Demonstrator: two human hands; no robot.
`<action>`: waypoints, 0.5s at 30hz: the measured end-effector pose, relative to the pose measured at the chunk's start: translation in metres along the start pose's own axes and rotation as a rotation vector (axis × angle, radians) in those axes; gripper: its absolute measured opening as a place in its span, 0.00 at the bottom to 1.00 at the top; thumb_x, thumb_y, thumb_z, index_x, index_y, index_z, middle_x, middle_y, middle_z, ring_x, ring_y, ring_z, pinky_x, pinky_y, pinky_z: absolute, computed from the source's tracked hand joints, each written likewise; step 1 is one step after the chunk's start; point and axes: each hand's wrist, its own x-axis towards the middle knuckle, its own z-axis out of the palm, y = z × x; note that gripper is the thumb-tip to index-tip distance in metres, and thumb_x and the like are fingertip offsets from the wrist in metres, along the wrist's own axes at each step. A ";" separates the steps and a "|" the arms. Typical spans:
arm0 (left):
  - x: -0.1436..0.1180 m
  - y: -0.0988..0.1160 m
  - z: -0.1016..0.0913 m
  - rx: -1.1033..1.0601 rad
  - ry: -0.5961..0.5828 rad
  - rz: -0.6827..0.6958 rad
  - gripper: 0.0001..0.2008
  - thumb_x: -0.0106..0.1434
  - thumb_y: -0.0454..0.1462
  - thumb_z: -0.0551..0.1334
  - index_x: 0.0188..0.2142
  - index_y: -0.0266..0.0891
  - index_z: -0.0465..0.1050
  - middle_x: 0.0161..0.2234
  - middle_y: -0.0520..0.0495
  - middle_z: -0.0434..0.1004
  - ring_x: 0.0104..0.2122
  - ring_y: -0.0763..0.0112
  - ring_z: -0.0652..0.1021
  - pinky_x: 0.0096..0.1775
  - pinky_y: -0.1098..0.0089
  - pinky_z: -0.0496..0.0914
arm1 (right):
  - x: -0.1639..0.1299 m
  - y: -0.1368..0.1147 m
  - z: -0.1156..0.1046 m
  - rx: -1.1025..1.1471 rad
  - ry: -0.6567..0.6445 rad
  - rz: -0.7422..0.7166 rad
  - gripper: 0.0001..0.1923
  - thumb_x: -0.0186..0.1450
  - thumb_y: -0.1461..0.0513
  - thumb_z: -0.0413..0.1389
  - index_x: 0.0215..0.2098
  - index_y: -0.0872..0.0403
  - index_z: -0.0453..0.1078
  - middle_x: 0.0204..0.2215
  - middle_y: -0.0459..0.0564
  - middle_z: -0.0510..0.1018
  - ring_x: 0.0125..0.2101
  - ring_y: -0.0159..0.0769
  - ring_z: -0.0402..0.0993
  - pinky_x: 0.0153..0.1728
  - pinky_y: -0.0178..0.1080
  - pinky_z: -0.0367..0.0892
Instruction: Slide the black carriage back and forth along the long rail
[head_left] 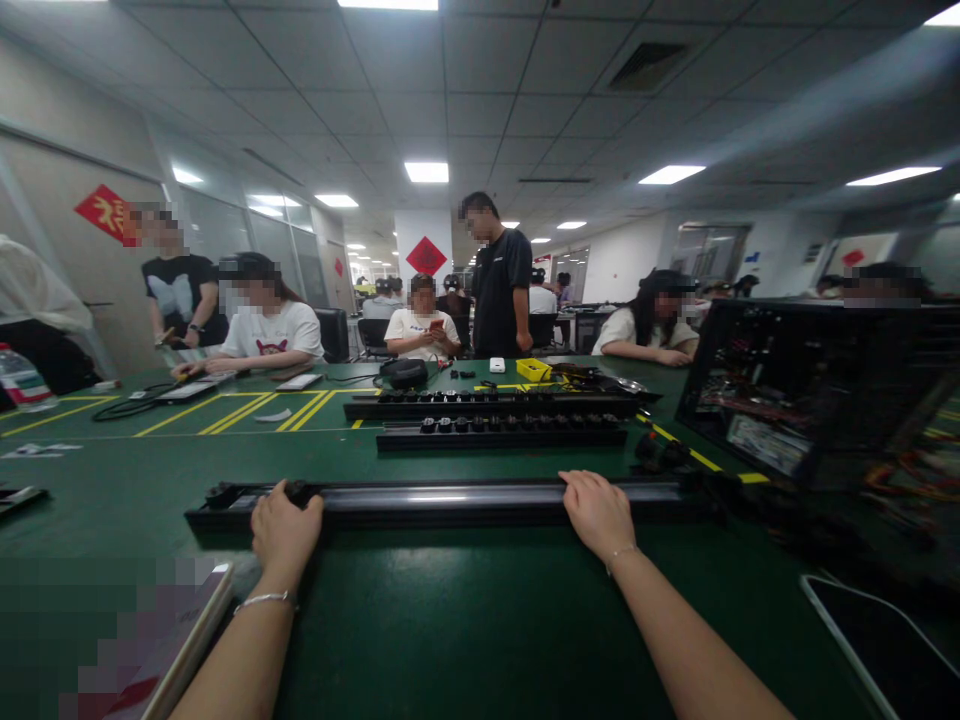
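Observation:
A long black bar-shaped assembly [442, 517] with a shiny silver rod or roller [450, 494] along its top lies crosswise on the table in front of me. My left hand [287, 525] is closed around its left part, thumb and fingers against a small dark piece there. Toward the right end, my right hand [598, 510] grips the same assembly, fingers bent over its far edge. What lies under the fingertips is hidden. Beyond it are two similar black bars with rows of small wheels, a nearer one [502, 438] and a farther one [487, 408].
An open computer case [810, 390] with loose cables stands at the right. A phone [877, 640] lies at the near right, and a white-edged device [187, 640] at the near left. A yellow tray [533, 370] sits farther back. Several people are around the green table [450, 620].

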 end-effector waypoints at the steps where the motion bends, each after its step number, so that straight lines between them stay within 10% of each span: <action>1: 0.000 -0.001 0.000 -0.001 -0.006 -0.001 0.32 0.56 0.46 0.52 0.57 0.30 0.55 0.55 0.32 0.62 0.59 0.52 0.57 0.55 0.54 0.57 | 0.000 0.000 0.000 0.000 -0.003 -0.003 0.21 0.64 0.60 0.39 0.49 0.47 0.69 0.49 0.45 0.72 0.52 0.36 0.61 0.49 0.43 0.54; 15: 0.001 0.002 -0.014 0.006 -0.087 -0.048 0.24 0.57 0.47 0.49 0.51 0.42 0.64 0.51 0.40 0.68 0.54 0.51 0.64 0.50 0.54 0.63 | -0.001 -0.002 -0.005 -0.002 -0.046 0.014 0.23 0.64 0.60 0.38 0.51 0.48 0.68 0.51 0.45 0.71 0.53 0.36 0.60 0.51 0.44 0.53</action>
